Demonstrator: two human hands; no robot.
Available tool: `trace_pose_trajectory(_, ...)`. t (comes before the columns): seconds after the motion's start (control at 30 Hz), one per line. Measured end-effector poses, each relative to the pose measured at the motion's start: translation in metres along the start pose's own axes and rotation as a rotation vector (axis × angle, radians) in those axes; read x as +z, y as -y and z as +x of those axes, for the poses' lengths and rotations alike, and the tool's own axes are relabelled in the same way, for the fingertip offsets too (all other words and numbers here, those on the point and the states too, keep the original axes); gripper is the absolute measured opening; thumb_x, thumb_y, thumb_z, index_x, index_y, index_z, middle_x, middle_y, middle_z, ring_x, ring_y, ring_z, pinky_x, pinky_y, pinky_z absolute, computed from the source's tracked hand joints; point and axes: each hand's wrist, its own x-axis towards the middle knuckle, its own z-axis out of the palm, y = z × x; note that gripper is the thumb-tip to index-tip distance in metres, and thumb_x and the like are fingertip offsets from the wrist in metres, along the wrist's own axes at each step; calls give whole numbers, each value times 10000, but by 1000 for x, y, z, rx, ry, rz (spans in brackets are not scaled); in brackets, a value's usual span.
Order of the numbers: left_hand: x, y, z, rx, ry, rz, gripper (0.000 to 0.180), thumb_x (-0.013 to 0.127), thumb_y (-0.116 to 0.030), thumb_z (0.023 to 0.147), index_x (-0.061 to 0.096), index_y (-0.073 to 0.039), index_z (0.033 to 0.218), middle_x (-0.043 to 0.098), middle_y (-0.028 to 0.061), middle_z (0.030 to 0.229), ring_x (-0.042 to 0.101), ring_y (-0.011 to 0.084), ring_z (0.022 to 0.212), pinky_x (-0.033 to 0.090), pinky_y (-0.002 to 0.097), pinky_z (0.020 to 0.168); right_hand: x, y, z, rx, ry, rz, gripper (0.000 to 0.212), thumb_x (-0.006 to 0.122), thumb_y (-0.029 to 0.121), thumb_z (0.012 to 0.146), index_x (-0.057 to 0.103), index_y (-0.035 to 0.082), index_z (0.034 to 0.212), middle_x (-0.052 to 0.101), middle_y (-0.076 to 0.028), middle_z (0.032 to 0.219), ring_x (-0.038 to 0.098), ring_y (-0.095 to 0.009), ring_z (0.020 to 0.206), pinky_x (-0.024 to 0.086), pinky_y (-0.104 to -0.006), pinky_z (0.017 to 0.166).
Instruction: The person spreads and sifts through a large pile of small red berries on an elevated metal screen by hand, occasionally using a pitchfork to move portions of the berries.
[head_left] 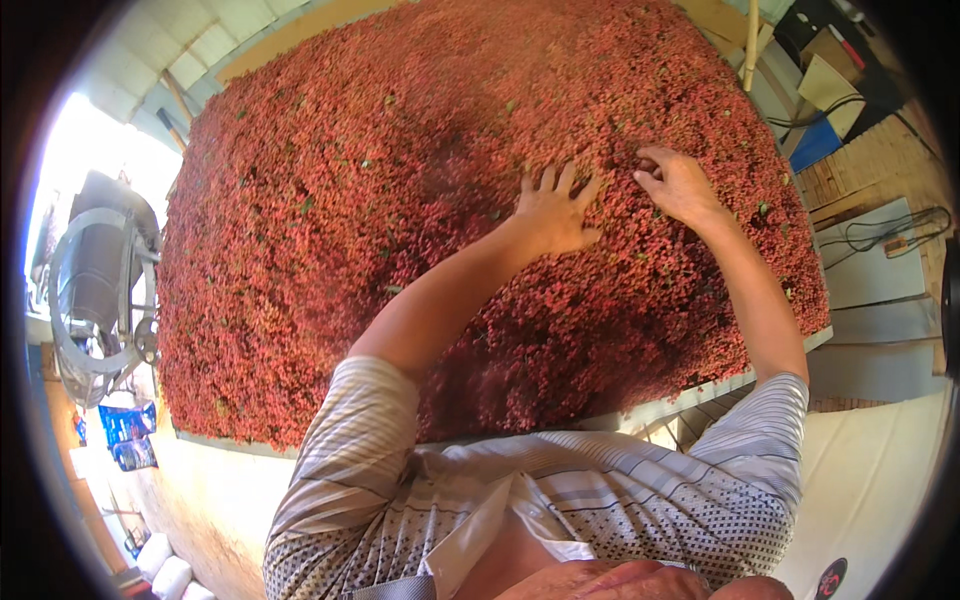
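A broad, deep heap of small red berries, which look like Sichuan peppercorns, fills the middle of the head view. Bits of green leaf and darker red clusters are mixed through it. My left hand lies palm down on the heap, its fingers spread apart and touching the berries. Just to its right, my right hand is over the heap's surface with the fingers curled in toward the thumb. Whatever sits between those fingertips, if anything, is too small to make out.
A pale edge borders the heap on my side. At the left stands a metal machine with a round frame, above blue packages. On the right are a pale panel, a black cable and a wooden pole.
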Motion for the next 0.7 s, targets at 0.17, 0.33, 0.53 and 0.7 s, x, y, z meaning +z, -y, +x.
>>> trace_pose_trajectory(0.17,17,12,6,-14,20,-22,867,379,-670,987,8,-251,1649,-6,189,1700,69,412,1558,130,616,1232,-9,-40,45,42,-285,-138,563,686,330,925,575,70,1412,669,-223,1281,674,-337,1145,536,-435,1020)
trace_pose_trajectory(0.33,26,13,1,40,-143,-23,860,463,-649,971,134,-219,1640,158,242,1656,200,452,1514,208,643,1201,-62,-132,108,467,-355,-95,1085,787,527,813,216,44,1599,408,-282,1544,515,-402,1352,466,-466,1107)
trace_pose_trajectory(0.53,26,11,1,67,-197,-41,872,515,-656,956,185,-209,1627,198,269,1635,242,465,1493,256,665,1170,-76,-225,171,683,-413,247,1379,775,773,675,93,40,1622,266,-259,1627,343,-412,1475,344,-544,1195)
trace_pose_trajectory(0.7,26,12,2,50,-178,-56,879,513,-679,948,205,-207,1622,198,266,1637,239,471,1493,242,653,1180,-48,-154,196,412,-156,28,1279,812,675,698,153,89,1623,214,-282,1636,309,-440,1484,379,-540,1176)
